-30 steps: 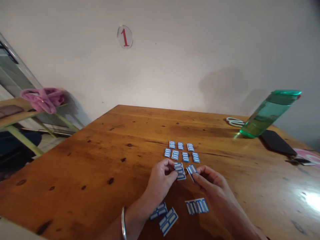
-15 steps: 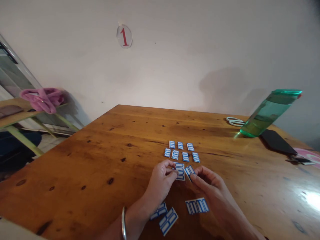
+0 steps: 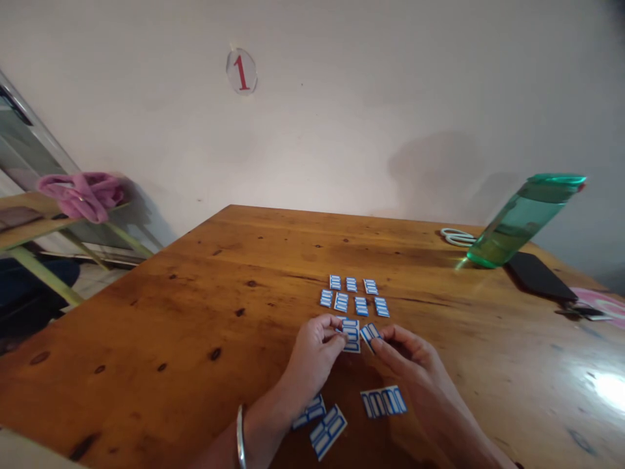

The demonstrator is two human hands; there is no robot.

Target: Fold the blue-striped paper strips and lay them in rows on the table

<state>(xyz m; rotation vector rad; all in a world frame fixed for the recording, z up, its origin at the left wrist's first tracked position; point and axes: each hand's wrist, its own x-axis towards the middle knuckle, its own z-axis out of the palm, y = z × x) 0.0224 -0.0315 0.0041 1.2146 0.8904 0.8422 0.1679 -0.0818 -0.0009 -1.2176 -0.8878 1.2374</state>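
Between the thumb and fingers of my left hand is a small label sheet, white with blue-framed blanks. My right hand pinches another label sheet, tilted and close beside the first. Beyond my fingers, several small label pieces lie in two rows on the wooden table. Nearer to me, a wider label sheet lies by my right wrist. Two more lie by my left forearm: one label sheet in full view, and a label sheet partly hidden under the arm.
At the right stand a green bottle, a black flat phone-like object and a coiled white cable. Keys lie at the right edge by a pink item. A pink cloth rests on a side bench at the left.
Almost nothing differs. Both hands hold their label sheets in the same place; the view has shifted very slightly.
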